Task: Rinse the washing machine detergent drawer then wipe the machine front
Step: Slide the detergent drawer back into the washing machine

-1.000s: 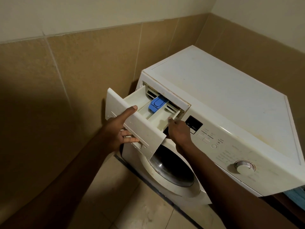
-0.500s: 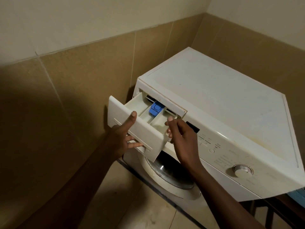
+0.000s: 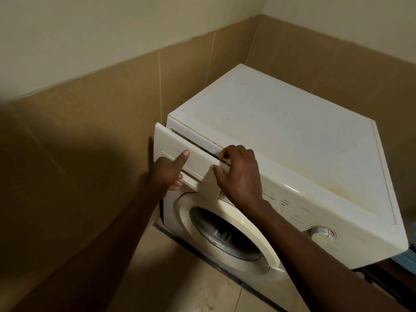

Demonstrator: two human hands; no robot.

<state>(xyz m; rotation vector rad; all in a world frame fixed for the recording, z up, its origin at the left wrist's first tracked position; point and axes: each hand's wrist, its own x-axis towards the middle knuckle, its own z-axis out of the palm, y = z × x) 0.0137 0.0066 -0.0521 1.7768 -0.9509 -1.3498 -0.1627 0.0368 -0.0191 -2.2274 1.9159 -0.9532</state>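
Note:
A white front-loading washing machine (image 3: pixel 281 136) stands in a tiled corner. Its detergent drawer (image 3: pixel 177 145) sits at the top left of the front, pushed almost fully in, with only a narrow dark gap above its panel. My left hand (image 3: pixel 168 172) grips the drawer's handle from below, thumb up on the panel face. My right hand (image 3: pixel 236 174) holds the drawer's right end, fingers curled over its top edge and thumb on the face. The drawer's inside is hidden.
The round door (image 3: pixel 225 235) with its dark glass lies below the drawer. A control dial (image 3: pixel 322 233) and buttons are on the right of the front. Brown tiled walls (image 3: pixel 101 131) close in on the left and behind. Something blue (image 3: pixel 407 257) shows at the right edge.
The drawer has slid from well pulled out to nearly closed, hiding its blue insert and compartments. Both hands moved in with it towards the machine front.

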